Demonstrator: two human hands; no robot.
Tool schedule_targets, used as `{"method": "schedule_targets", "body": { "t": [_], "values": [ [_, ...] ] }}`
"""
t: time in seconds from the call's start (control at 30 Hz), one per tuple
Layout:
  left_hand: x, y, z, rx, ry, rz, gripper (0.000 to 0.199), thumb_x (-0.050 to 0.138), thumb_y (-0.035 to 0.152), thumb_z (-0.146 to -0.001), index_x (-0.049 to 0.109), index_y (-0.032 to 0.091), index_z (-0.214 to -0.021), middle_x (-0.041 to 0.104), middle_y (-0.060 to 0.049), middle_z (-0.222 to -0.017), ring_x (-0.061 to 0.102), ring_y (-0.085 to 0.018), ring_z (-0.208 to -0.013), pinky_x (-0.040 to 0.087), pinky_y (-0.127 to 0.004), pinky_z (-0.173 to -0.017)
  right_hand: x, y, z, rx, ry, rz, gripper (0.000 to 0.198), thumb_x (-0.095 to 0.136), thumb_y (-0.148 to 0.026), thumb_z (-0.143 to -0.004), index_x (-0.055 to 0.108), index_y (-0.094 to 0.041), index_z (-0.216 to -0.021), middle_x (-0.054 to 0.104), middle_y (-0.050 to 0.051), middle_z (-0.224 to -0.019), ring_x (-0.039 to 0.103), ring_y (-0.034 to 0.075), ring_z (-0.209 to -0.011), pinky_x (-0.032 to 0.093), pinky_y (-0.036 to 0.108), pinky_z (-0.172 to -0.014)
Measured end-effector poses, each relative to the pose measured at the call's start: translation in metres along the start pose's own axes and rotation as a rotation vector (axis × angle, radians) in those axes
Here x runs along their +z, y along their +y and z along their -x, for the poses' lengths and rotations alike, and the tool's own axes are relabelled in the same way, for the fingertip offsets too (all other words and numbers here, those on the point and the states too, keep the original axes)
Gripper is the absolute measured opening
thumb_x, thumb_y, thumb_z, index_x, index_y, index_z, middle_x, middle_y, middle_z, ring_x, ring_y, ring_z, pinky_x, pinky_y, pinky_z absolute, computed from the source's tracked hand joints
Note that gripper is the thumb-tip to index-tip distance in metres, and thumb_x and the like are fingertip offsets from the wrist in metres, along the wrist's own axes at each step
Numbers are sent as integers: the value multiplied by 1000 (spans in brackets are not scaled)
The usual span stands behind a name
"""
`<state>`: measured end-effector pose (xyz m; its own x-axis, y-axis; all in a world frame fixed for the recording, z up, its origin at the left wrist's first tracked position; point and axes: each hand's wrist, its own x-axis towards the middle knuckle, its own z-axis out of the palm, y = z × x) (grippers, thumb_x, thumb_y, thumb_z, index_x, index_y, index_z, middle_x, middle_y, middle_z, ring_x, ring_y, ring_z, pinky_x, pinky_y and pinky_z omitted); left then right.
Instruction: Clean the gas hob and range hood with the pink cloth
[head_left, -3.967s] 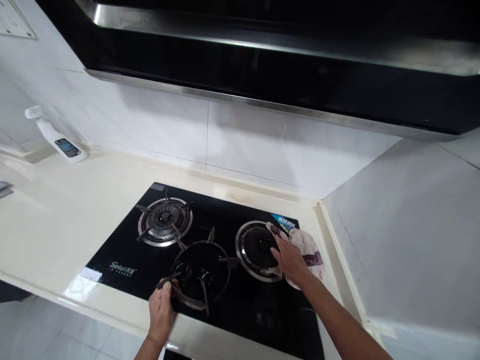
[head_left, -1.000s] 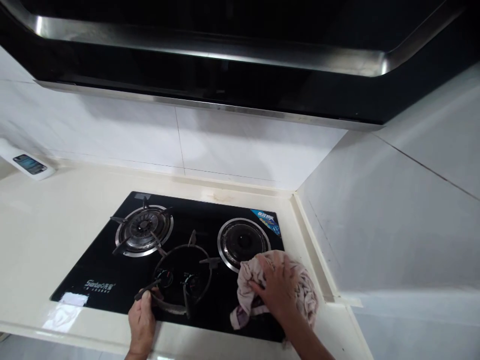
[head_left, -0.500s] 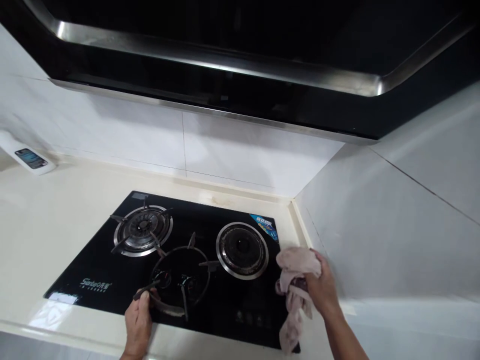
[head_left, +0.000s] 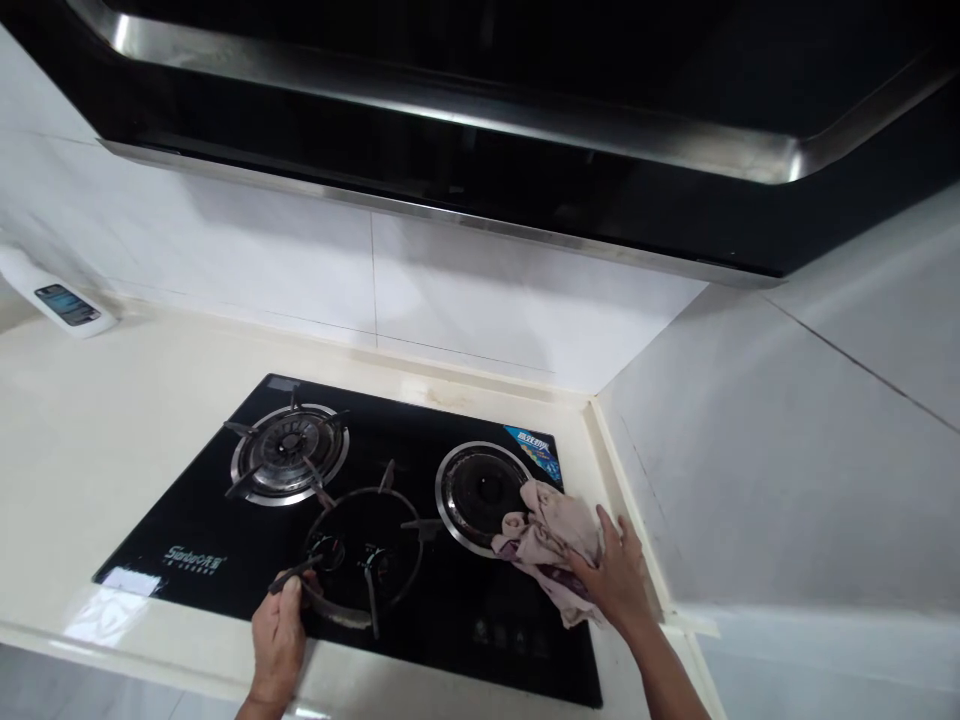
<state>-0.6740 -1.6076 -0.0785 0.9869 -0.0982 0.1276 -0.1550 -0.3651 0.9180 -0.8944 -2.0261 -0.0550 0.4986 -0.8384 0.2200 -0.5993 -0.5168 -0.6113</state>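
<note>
My left hand (head_left: 277,640) is closed on one prong of a black round pan support (head_left: 346,612), a ring with several upturned prongs. This ring is over the front middle of the black glass gas hob (head_left: 225,610), around the control knobs. My right hand (head_left: 619,575) is on a crumpled pale pink cloth (head_left: 559,535), thumb pressed into it and the other fingers apart along its right side. The cloth overlaps the right edge of the right burner (head_left: 484,490), which has no support on it. Part of the cloth is hidden by my hand.
At left, the other burner (head_left: 289,450) carries its own pan support. A white bottle (head_left: 64,300) with a dark label leans at the far left of the pale counter (head_left: 165,380). Above hangs a black range hood (head_left: 450,180); a tiled wall (head_left: 750,450) borders the right.
My right hand has moved the cloth left, from the hob's right edge onto the rim of the right burner. My left hand keeps its hold on the pan support. The view has shifted slightly.
</note>
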Motion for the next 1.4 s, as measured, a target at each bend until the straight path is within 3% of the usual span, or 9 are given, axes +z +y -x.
{"method": "schedule_targets", "body": {
  "t": [0.1, 0.2, 0.27, 0.47, 0.63, 0.83, 0.97, 1.17, 1.4],
  "values": [
    [-1, 1, 0, 6, 6, -13, 55, 38, 63, -93, 64, 20, -71, 70, -7, -76, 65, -22, -74, 53, -32, -72, 16, -8, 10, -212, -94, 233, 71, 63, -55, -81, 49, -30, -146, 25, 14, -160, 32, 42, -143, 41, 62, -104],
    [-2, 5, 0, 9, 20, -36, 55, 38, 63, -92, 63, 20, -70, 70, -7, -75, 64, -22, -73, 53, -32, -71, 31, -20, 12, -293, -193, 447, 50, 62, -50, -87, 60, -39, -135, 33, 8, -156, 36, 43, -137, 47, 61, -94],
    [-2, 9, 1, 17, 19, -35, 54, 39, 63, -92, 63, 20, -70, 70, -6, -74, 64, -22, -72, 53, -32, -69, 37, -22, 3, -334, -208, 518, 37, 56, -44, -93, 66, -38, -129, 41, 8, -149, 42, 39, -130, 49, 54, -91],
    [-2, 18, 4, 21, 13, -15, 52, 39, 60, -94, 63, 21, -70, 68, -6, -72, 63, -21, -68, 51, -31, -64, 39, -35, -64, -404, -262, 571, 34, 46, -37, -99, 66, -35, -126, 54, 6, -133, 50, 26, -106, 48, 36, -81],
    [-1, 13, 5, 10, 1, 18, 50, 39, 59, -95, 63, 20, -73, 67, -5, -72, 63, -22, -72, 51, -30, -67, 54, -73, -112, -425, -301, 578, 34, 44, -31, -98, 66, -32, -125, 52, 6, -137, 47, 25, -107, 43, 32, -77],
    [-1, 14, 5, 41, 5, -7, 48, 40, 58, -95, 62, 20, -74, 66, -4, -72, 62, -21, -70, 50, -30, -66, 79, -125, -142, -515, -395, 548, 30, 50, -25, -93, 71, -30, -114, 57, 4, -130, 48, 23, -108, 39, 33, -86],
    [-1, 14, 5, 39, 21, -18, 48, 40, 57, -94, 62, 21, -72, 67, -5, -72, 62, -21, -68, 51, -30, -65, 89, -144, -147, -563, -435, 522, 28, 56, -27, -90, 71, -30, -114, 60, 3, -127, 48, 24, -112, 38, 32, -88],
    [-2, 4, 1, 36, 35, -79, 51, 39, 60, -93, 64, 21, -72, 70, -7, -74, 65, -22, -71, 53, -31, -68, 98, -153, -137, -623, -420, 461, 29, 50, -34, -97, 70, -26, -116, 57, 7, -133, 44, 27, -121, 36, 38, -97],
    [-5, -2, -2, 11, 39, -134, 59, 36, 69, -92, 64, 22, -70, 71, -7, -75, 67, -25, -75, 54, -33, -70, 129, -199, -103, -928, -606, 340, 20, 60, -42, -92, 75, -31, -100, 64, 2, -123, 45, 26, -120, 35, 42, -100]
  ]
}}
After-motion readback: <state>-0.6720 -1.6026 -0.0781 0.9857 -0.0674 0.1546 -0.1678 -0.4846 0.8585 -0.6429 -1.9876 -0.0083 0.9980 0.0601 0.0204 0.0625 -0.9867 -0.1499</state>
